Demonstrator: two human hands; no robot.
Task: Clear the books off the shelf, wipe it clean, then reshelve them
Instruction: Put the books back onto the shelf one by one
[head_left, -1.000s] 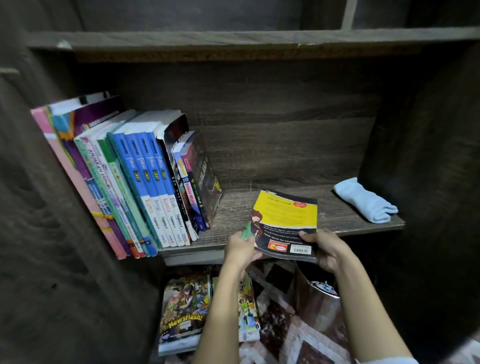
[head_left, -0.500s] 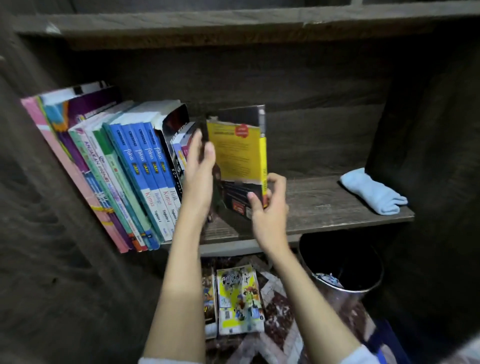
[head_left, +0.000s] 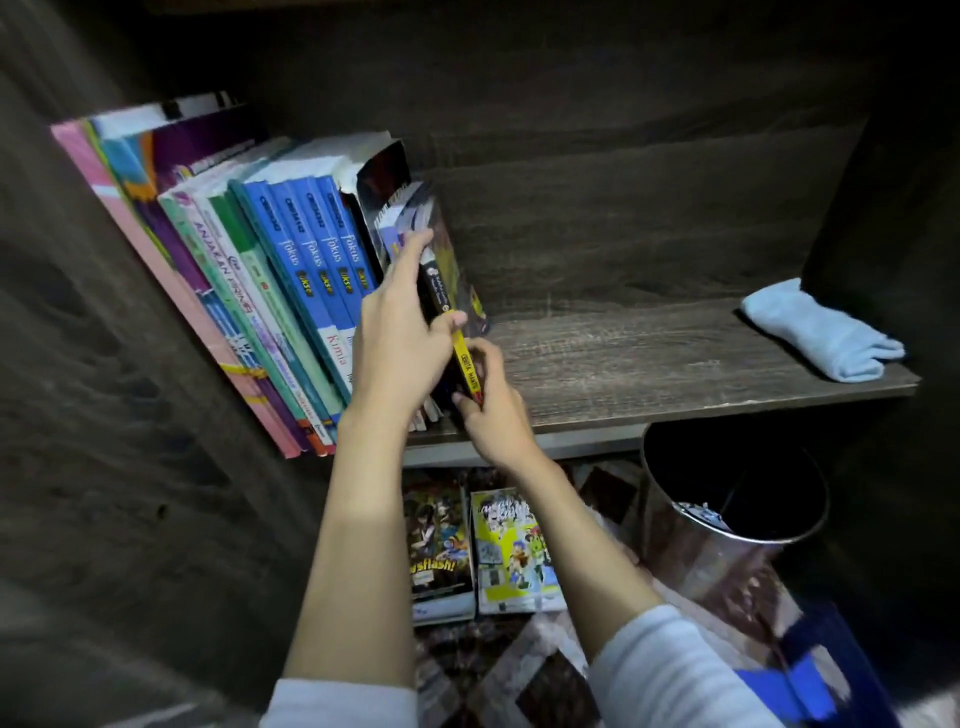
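Dark wood-grain boards wall in a shelf (head_left: 649, 364) seen from above and in front. On its left part a row of books (head_left: 291, 270) stands spine out, all leaning to the left against the side wall, with pink and purple spines at the far left and four matching blue ones further right. At the right end of that row stands the yellow-spined book (head_left: 465, 358), its spine black above and yellow below, tilted like its neighbours with its lower edge on the board. Both hands are on it. The left hand (head_left: 400, 332) lies along its left side with fingers stretched up between it and the next book, thumb pressed onto the spine, so the book is pinched between thumb and fingers. The right hand (head_left: 493, 410) curls round the near lower end of the spine, fingertips on the yellow band. Well apart, at the right end of the shelf, a folded blue cloth (head_left: 821, 338) lies by the side wall. Below the board, two comic books (head_left: 514, 551) lie flat side by side on the patterned floor (head_left: 519, 675), and a metal bin (head_left: 696, 551) stands to their right. White sleeves (head_left: 675, 670) cover both forearms near the bottom edge.
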